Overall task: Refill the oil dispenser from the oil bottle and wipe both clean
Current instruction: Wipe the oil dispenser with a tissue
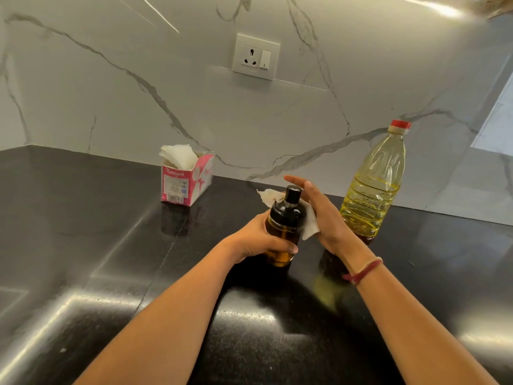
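Observation:
A small glass oil dispenser (pixel 283 226) with a black cap and amber oil stands at the middle of the black counter. My left hand (pixel 256 240) grips its body from the left. My right hand (pixel 323 215) presses a white tissue (pixel 308 218) against the dispenser's right side and shoulder, fingers stretched out. Behind and to the right stands the tall plastic oil bottle (pixel 373 187), about half full of yellow oil, its red cap on. Neither hand touches the bottle.
A pink and white tissue box (pixel 184 182) with tissues sticking out stands at the back left of the counter (pixel 111 245), near the marble wall. A wall socket (pixel 256 56) sits above. A seam runs across the counter on the left.

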The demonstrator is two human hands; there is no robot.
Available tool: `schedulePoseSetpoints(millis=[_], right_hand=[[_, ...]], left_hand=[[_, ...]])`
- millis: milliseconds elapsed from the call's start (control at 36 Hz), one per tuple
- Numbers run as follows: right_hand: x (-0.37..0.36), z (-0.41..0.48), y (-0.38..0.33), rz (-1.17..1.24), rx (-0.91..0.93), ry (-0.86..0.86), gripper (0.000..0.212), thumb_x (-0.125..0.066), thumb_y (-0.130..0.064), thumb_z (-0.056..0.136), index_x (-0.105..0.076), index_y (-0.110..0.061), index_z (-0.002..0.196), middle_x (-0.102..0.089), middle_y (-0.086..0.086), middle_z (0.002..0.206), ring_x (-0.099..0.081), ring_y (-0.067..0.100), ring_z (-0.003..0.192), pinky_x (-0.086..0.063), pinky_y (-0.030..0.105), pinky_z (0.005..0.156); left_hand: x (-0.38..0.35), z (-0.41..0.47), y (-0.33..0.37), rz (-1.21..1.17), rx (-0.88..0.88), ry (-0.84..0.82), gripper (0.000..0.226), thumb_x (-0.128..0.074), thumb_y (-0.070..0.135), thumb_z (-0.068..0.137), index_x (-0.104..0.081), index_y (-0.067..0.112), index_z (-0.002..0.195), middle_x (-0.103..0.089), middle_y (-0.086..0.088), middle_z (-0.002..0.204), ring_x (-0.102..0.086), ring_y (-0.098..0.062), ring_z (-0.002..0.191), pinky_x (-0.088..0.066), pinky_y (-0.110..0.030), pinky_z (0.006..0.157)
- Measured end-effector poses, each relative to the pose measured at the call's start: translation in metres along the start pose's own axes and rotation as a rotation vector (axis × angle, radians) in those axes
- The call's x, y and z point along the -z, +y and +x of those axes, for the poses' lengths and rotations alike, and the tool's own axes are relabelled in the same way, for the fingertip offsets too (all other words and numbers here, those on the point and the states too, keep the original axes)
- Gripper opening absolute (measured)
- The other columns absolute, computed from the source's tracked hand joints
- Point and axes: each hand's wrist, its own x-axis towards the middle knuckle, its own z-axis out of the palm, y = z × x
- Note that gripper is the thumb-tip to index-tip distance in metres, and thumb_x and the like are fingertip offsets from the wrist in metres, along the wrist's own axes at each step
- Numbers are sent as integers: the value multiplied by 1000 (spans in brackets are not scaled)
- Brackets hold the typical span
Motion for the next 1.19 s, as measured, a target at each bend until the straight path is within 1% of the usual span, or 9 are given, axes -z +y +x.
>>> schedulePoseSetpoints(millis=[194,278,389,556,778,889,972,1111,1194], right_hand=[[2,-25,4,-189,100,6,47,-28,-50,93,-33,-42,139,-37,-38,128,-38,-21,119,-30,1,93],[-3,-36,5,-245,127,57,53,-33,-44,94,-23,-36,145,-36,-36,128,-35,-31,110,-29,-6,88],[-17,-49,8,-452,196,205,58,-47,-14,99,-20,-22,150,-41,-15,132,-37,-21,112,-33,-6,84],[-30,-67,-9,-834,229,338,66,-55,-1,91,-27,-14,149,-70,10,103,-65,13,72,-50,15,65],[-61,-72,-24,-1283,460,147,49,-70,11,67,-69,-8,113,-67,10,119,-66,23,107,-53,30,86],[-82,-34,-33,-1453,-2,383,43,-47,-23,91,-53,-32,133,-57,-6,135,-48,6,128,-24,20,112],[-61,-26,-10,-1681,281,-118,48,-22,-12,103,-18,-4,150,-14,13,159,-8,24,148,8,29,117],[-40,-50,-13,-1753,569,-42,47,-28,-10,91,-66,-10,120,-61,8,129,-54,22,124,-44,33,105],[-24,-60,-10,-1719,766,19,46,-30,-7,90,-65,-7,120,-60,10,129,-53,26,125,-42,36,105]], left_hand=[[1,0,0,-18,-16,-10,71,-85,17,62,-55,21,127,-71,1,110,-67,-15,106,-53,-33,93],[0,-1,1,-18,-21,-9,72,-85,17,61,-55,16,127,-71,-2,108,-67,-19,106,-53,-37,95],[0,-2,1,-22,-30,-18,66,-84,11,67,-56,14,127,-71,-1,105,-68,-19,104,-54,-34,91],[0,-2,-1,-11,-50,-19,67,-83,19,61,-58,16,123,-73,0,103,-70,-15,100,-54,-29,86],[-3,-3,-3,40,-51,57,19,-68,17,80,-63,27,95,-71,18,80,-65,11,76,-49,-8,63],[-6,-2,-4,88,-117,106,35,-59,19,87,-56,32,119,-50,28,100,-54,28,81,-41,4,68],[-3,-1,-7,144,-76,85,38,-61,16,90,-55,23,126,-59,14,107,-62,2,99,-52,-9,76],[-1,0,-8,88,-78,68,30,-66,20,73,-62,33,100,-71,9,90,-67,-2,81,-56,-17,69],[-1,-1,-7,52,-40,0,22,-70,18,72,-66,27,91,-70,10,75,-67,-5,71,-54,-18,62]])
